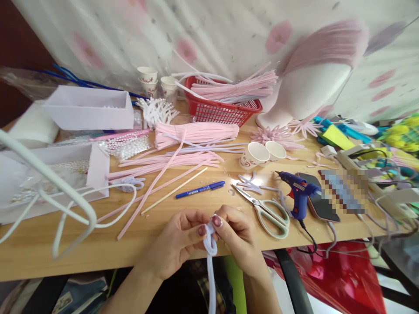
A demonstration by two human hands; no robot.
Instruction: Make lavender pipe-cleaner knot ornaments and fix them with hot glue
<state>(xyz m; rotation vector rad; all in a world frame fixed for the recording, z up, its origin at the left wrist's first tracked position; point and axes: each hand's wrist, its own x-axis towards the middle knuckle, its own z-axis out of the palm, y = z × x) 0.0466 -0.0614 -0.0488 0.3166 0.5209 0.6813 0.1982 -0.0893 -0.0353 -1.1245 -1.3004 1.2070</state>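
Both hands meet at the table's front edge around a pale lavender pipe cleaner (211, 270), which is bent into a small knotted loop. My left hand (178, 242) pinches the loop from the left, thumb on top. From the right, my right hand (237, 235) grips the upper part of the loop between thumb and finger. The pipe cleaner's long tail hangs straight down below the hands. Part of the loop is hidden by the fingers. Just beyond the hands lie a blue pen (200, 190), a thin wooden stick (175, 191) and open scissors (270, 213).
A blue glue gun (297, 192) and a phone (322, 203) lie right of the scissors. Pink pipe cleaners (196, 134) are bundled mid-table before a red basket (225, 111). Paper cups (255, 155) stand nearby. White boxes (91, 109) and a white bent stand (49, 170) occupy the left.
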